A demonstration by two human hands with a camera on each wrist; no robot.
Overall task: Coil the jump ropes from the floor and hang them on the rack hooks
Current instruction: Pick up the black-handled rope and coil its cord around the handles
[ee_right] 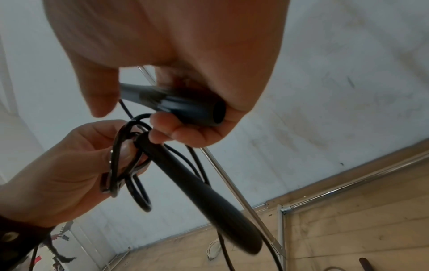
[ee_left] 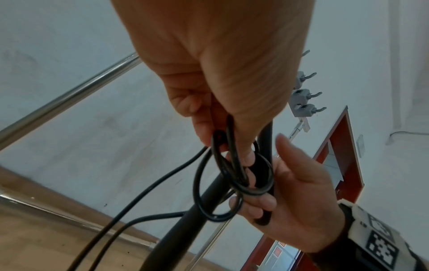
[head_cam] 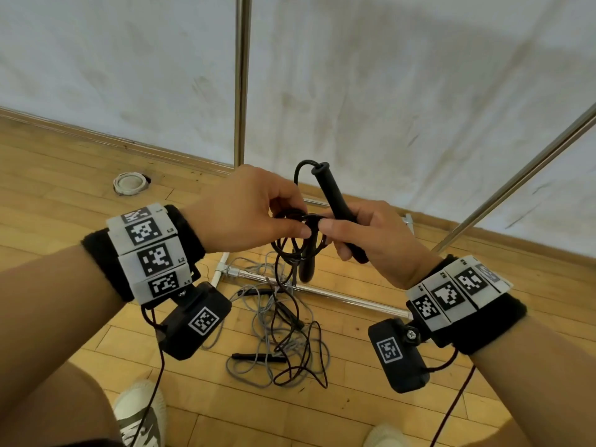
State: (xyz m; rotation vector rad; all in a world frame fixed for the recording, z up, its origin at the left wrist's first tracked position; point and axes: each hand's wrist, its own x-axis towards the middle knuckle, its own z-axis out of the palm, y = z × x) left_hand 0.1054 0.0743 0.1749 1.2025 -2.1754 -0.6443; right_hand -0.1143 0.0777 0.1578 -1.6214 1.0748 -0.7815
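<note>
My left hand (head_cam: 301,221) pinches several small loops of the black jump rope (head_cam: 295,246) between thumb and fingers, at chest height in front of the rack. Beside it my right hand (head_cam: 335,240) grips one black handle (head_cam: 333,198), which points up and away. The rope's second handle (head_cam: 306,269) hangs below the coil. In the left wrist view the coil (ee_left: 232,174) sits on my left fingertips, with cord trailing down. The right wrist view shows the gripped handle (ee_right: 192,108) and the hanging one (ee_right: 204,188). Grey rack hooks (ee_left: 306,97) show high on the rack.
A tangle of grey and dark ropes (head_cam: 280,333) with thin handles lies on the wooden floor below my hands. The rack's upright pole (head_cam: 242,79), slanted pole (head_cam: 516,179) and base bar (head_cam: 338,296) stand against the white wall. A white round fitting (head_cam: 130,183) sits left; my shoes (head_cam: 142,411) are near.
</note>
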